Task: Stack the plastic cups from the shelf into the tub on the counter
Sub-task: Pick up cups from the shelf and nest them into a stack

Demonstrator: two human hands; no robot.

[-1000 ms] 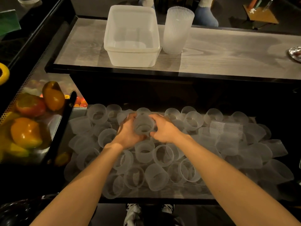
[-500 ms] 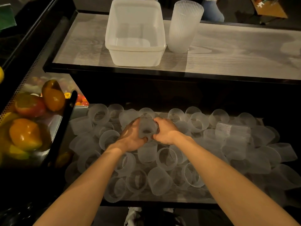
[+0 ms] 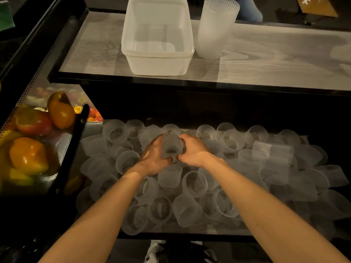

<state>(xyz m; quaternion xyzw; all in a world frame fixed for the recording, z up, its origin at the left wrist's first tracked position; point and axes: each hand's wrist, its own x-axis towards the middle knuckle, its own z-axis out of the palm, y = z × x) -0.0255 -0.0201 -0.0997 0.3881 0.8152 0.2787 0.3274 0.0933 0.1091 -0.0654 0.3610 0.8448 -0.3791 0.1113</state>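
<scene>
Several frosted ribbed plastic cups [image 3: 193, 184] lie loose in a pile on the lower shelf [image 3: 190, 229]. Above the pile, my left hand [image 3: 153, 157] and my right hand [image 3: 191, 149] together grip one cup [image 3: 171, 147], its mouth turned toward me. The translucent white tub [image 3: 158, 59] stands on the counter [image 3: 266, 59] above, with nothing visible inside it. A tall stack of ribbed cups [image 3: 215, 29] stands upright right beside the tub.
A black mesh-sided rack at the left holds orange and red peppers [image 3: 28, 155], with a black bar [image 3: 70, 149] along its near edge. Someone's foot in a blue sock [image 3: 248, 8] shows beyond the counter. My shoes [image 3: 157, 251] appear below the shelf.
Both hands have stayed on the same cup, closing in a little around it. The view has tilted slightly, so the counter and tub sit higher in the frame.
</scene>
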